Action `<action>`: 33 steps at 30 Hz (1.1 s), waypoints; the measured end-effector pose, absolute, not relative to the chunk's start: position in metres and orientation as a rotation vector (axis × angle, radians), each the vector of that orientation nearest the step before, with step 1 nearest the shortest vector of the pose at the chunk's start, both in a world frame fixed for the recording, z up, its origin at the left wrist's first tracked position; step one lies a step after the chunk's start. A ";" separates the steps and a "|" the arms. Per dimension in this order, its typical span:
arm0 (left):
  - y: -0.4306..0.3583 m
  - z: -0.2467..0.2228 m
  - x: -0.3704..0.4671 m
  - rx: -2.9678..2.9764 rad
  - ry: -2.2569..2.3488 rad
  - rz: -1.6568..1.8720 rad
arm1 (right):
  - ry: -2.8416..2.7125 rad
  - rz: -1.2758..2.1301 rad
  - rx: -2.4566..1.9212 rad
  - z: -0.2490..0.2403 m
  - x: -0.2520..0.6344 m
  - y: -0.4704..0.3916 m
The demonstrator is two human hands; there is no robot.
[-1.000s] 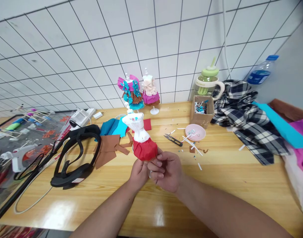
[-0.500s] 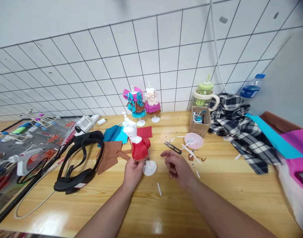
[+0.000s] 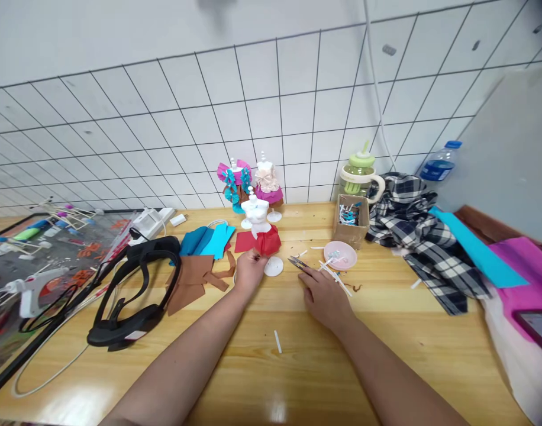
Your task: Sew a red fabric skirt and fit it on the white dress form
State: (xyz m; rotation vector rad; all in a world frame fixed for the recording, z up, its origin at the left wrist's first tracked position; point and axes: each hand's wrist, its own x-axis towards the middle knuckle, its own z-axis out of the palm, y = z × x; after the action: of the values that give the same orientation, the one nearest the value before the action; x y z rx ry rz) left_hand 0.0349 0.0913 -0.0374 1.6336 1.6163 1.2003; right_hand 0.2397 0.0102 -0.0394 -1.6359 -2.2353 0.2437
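Left hand (image 3: 249, 272) on a small white mannequin (image 3: 255, 218), right hand (image 3: 326, 299) at the snips (image 3: 299, 262), both left of the pink dish (image 3: 353, 257).
The mannequin, in its red skirt (image 3: 269, 241), stands well left of the dish, the left hand's fingers closed on it near the hem. The snips lie just left of the dish on the worktop (image 3: 297, 367); the right hand's fingers cover their handles, so I cannot tell whether they grip. A cardboard box (image 3: 351, 236) sits just behind the dish.
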 end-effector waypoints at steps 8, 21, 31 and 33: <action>0.108 -0.048 0.053 1.773 1.722 1.148 | -2.235 0.151 -1.767 -0.040 0.241 0.010; 0.119 -0.024 -0.017 2.100 1.856 0.750 | -2.148 0.187 -1.856 -0.041 0.245 0.010; 0.118 -0.005 -0.037 1.868 1.961 0.963 | -2.139 0.207 -1.787 -0.032 0.248 0.013; 0.098 0.001 -0.043 1.718 1.988 1.103 | -2.067 0.283 -1.751 -0.029 0.250 0.011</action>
State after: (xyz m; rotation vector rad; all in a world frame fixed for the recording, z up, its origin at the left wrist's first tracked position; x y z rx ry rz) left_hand -0.0426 0.0984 0.0010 1.7175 1.9884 1.1030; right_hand 0.2497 0.0113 -0.0291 -1.7514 -2.0670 0.2832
